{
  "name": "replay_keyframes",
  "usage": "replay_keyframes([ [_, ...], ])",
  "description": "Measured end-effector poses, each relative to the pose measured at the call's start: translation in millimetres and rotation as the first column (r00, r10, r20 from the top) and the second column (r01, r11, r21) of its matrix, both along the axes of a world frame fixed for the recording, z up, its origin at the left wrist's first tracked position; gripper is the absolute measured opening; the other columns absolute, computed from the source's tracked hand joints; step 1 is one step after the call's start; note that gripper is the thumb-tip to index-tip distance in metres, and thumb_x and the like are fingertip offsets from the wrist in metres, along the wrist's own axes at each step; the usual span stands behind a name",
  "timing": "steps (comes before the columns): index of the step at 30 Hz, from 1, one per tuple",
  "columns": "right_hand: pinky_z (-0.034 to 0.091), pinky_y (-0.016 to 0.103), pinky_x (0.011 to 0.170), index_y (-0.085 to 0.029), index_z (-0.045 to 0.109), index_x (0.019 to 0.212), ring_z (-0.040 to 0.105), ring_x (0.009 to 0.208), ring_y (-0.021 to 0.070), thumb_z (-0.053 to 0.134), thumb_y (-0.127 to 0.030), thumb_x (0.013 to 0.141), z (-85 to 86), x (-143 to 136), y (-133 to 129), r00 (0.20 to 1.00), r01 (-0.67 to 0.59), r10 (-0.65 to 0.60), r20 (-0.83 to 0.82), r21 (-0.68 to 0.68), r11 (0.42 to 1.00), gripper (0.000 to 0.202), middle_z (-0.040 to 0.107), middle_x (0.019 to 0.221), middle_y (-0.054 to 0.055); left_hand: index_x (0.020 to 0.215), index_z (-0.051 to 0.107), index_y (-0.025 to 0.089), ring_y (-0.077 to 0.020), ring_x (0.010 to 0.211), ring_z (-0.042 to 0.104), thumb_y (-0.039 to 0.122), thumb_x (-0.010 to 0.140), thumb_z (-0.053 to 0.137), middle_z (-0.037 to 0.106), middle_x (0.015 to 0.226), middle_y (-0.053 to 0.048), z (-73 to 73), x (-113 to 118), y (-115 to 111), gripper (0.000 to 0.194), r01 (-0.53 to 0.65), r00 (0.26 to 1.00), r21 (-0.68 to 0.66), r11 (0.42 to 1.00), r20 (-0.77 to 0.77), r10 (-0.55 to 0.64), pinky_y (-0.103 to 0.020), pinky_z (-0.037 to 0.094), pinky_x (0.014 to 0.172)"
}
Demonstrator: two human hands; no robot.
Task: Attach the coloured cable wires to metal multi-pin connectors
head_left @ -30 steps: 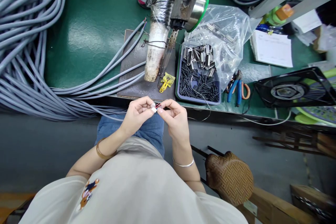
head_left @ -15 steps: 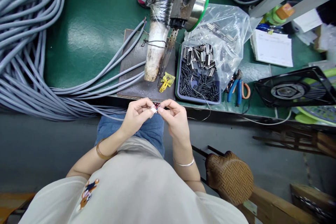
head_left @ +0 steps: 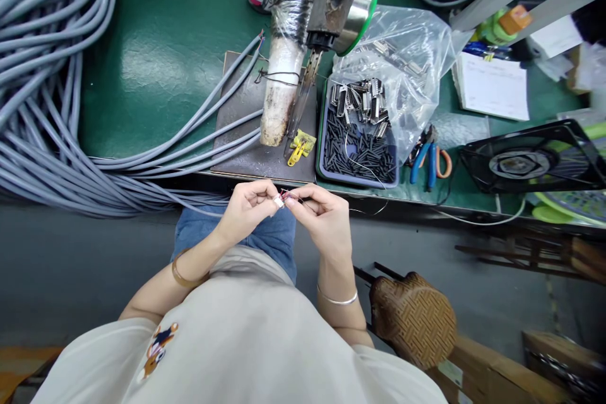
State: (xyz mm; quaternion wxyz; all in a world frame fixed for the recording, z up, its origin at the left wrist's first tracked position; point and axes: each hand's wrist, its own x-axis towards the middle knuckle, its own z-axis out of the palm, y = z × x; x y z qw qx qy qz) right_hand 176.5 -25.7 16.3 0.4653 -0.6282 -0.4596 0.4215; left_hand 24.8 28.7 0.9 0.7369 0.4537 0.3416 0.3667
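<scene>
My left hand (head_left: pixel 250 209) pinches a small whitish piece (head_left: pixel 279 201), where the end of a grey cable seems to be, in front of the table edge. Thin coloured wires (head_left: pixel 284 194), some red, fan out from it. Just to the right, the thumb and forefinger of my right hand (head_left: pixel 324 216) are closed on these wires. Both hands are close together above my lap. Grey cables (head_left: pixel 184 145) run from the left onto a dark board (head_left: pixel 267 167) beyond my hands. A yellow clip (head_left: pixel 298 151) lies on that board.
A soldering iron (head_left: pixel 307 82) and a wrapped duct (head_left: pixel 284 76) hang over the board. Right of them stands a blue tray (head_left: pixel 353 180) with connectors and black sleeves. Pliers (head_left: pixel 430 161) and a black fan (head_left: pixel 525 161) are farther right; a stool (head_left: pixel 414 315) stands below.
My right hand has moved slightly right and toward my body, its fingers still on the wires. The loose thin wire by the tray has shifted. My left hand has barely moved.
</scene>
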Motion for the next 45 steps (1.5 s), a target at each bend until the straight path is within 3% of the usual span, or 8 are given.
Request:
replay_keyframes([
  [9, 0.014, 0.023, 0.044, -0.017, 0.066, 0.074, 0.022, 0.045, 0.0029, 0.068, -0.028, 0.08, 2.5, -8, 1, 0.997, 0.071, -0.072, -0.017, -0.019, 0.997, 0.013, 0.047, 0.056, -0.007, 0.077, 0.066, 0.015, -0.0093, 0.062, 0.057, 0.019, 0.07, 0.073, 0.066, 0.07, 0.0, 2.2, 3, -7, 0.011, -0.126, 0.985, 0.107, 0.986, -0.101, 0.137, -0.019, 0.046, 0.059],
  [15, 0.021, 0.023, 0.046, -0.019, 0.064, 0.077, 0.028, 0.049, 0.0045, 0.065, -0.028, 0.087, 0.0, -16, -2, 0.988, 0.072, -0.087, 0.131, 0.119, 0.99, 0.013, 0.051, 0.066, -0.005, 0.074, 0.067, 0.016, -0.0088, 0.057, 0.051, 0.016, 0.075, 0.066, 0.062, 0.067, 0.001, 6.1, 3, -14, 0.002, -0.189, 0.953, 0.295, 0.937, -0.176, 0.247, -0.018, 0.041, 0.051],
  [21, 0.036, 0.021, 0.052, -0.021, 0.063, 0.079, 0.049, 0.053, 0.0078, 0.062, -0.035, 0.094, -3.5, -8, 0, 0.988, 0.109, -0.093, -0.119, 0.129, 0.986, 0.021, 0.058, 0.063, -0.005, 0.069, 0.065, 0.016, -0.0075, 0.053, 0.049, 0.016, 0.073, 0.068, 0.06, 0.062, 0.002, 9.7, 2, -10, 0.005, -0.193, 0.969, 0.22, 0.956, -0.111, 0.221, -0.018, 0.038, 0.049],
  [24, 0.038, 0.022, 0.052, -0.022, 0.07, 0.086, 0.051, 0.052, 0.0093, 0.058, -0.039, 0.099, -0.6, 1, -3, 0.977, 0.21, -0.215, 0.004, 0.203, 0.956, 0.024, 0.057, 0.06, -0.005, 0.07, 0.066, 0.016, -0.0075, 0.054, 0.049, 0.02, 0.075, 0.071, 0.061, 0.063, 0.002, 8.2, -2, -4, 0.008, -0.156, 0.983, 0.155, 0.975, -0.069, 0.168, -0.019, 0.04, 0.052],
  [31, 0.038, 0.024, 0.053, -0.028, 0.077, 0.109, 0.05, 0.051, 0.0082, 0.067, -0.025, 0.095, 9.0, 2, -12, 0.773, -0.255, -0.061, 0.632, 0.397, 0.882, 0.017, 0.068, 0.067, -0.003, 0.071, 0.065, 0.016, -0.007, 0.054, 0.045, 0.027, 0.077, 0.075, 0.057, 0.062, 0.003, 8.5, -8, 0, 0.016, -0.09, 0.996, 0.039, 0.995, 0.02, 0.09, -0.02, 0.041, 0.055],
  [38, 0.042, 0.024, 0.057, -0.021, 0.073, 0.094, 0.06, 0.058, 0.01, 0.06, -0.022, 0.1, -0.6, -1, -4, 0.654, -0.336, -0.134, 0.745, 0.444, 0.831, 0.014, 0.073, 0.071, 0.002, 0.072, 0.065, 0.016, -0.0104, 0.067, 0.052, 0.027, 0.078, 0.076, 0.057, 0.074, 0.0, 5.8, -7, -1, 0.017, -0.083, 0.996, 0.085, 0.993, -0.007, 0.084, -0.021, 0.046, 0.061],
  [42, 0.04, 0.025, 0.052, -0.023, 0.071, 0.09, 0.057, 0.053, 0.0096, 0.062, -0.025, 0.098, 4.8, 3, -10, 0.758, -0.041, -0.314, 0.572, 0.522, 0.852, 0.012, 0.072, 0.073, 0.0, 0.079, 0.068, 0.016, -0.0174, 0.091, 0.066, 0.03, 0.08, 0.078, 0.069, 0.095, -0.007, 1.8, -6, -3, 0.017, -0.107, 0.993, 0.104, 0.989, 0.066, 0.101, -0.026, 0.056, 0.077],
  [45, 0.036, 0.024, 0.048, -0.023, 0.072, 0.09, 0.052, 0.05, 0.0094, 0.062, -0.032, 0.098, 14.1, 10, -13, 0.841, 0.237, -0.414, 0.349, 0.451, 0.861, 0.016, 0.063, 0.065, -0.003, 0.08, 0.065, 0.016, -0.0119, 0.064, 0.063, 0.032, 0.083, 0.076, 0.066, 0.072, -0.001, 1.9, -8, -4, 0.019, -0.085, 0.995, 0.068, 0.994, 0.062, 0.081, -0.024, 0.054, 0.066],
])
